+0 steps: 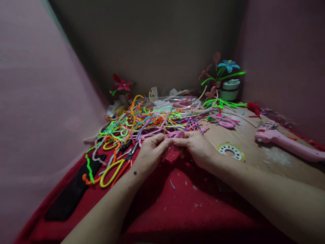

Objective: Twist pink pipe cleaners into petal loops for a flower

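Note:
Both hands meet over the front of the pile, pinching a bent pink pipe cleaner (179, 134) between them. My left hand (153, 149) is closed with thumb and fingertips on its near end. From the other side, my right hand (196, 147) grips it the same way. The fingers cover part of the piece, so its full shape is hidden. Right behind the hands lies a tangled heap of colourful pipe cleaners (149, 118). Scissors (129, 154) with yellow and orange handles lie left of my left wrist.
A tape roll (240, 155) and a pink long-handled tool (286, 140) lie on brown board at right. Pipe-cleaner flowers (228, 66) and a lidded pale green container (230, 90) stand behind. A black flat object (66, 200) lies left on the red cloth (175, 210).

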{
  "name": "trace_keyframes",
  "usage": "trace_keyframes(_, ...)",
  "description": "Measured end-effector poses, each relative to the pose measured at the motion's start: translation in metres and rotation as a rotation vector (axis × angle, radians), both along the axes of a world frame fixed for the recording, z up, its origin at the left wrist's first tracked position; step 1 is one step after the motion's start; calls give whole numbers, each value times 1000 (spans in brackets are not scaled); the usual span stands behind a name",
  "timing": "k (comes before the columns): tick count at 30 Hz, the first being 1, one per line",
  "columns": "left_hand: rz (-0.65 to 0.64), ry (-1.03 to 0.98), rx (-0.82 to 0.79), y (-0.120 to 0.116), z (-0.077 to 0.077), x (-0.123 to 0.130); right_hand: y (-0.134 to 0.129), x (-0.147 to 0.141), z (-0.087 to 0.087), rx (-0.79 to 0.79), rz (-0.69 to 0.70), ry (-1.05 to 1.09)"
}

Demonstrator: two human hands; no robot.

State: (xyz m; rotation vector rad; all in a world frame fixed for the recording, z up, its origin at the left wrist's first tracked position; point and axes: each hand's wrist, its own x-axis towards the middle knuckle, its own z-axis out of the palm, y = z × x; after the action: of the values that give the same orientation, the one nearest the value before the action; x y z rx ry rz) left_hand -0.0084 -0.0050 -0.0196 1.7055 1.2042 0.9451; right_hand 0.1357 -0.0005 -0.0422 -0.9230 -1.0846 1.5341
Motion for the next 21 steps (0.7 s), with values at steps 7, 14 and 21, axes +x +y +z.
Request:
trace_keyframes(7,-85,-284,-87,-3,-3,5,2,0,3,-122,31,157)
trace_keyframes(14,-145,-423,-152,-2,-5,7,2,0,5,-158,50,211)
trace_keyframes(21,-148,-511,-220,-3,-5,10,3,1,4,-126,83,231)
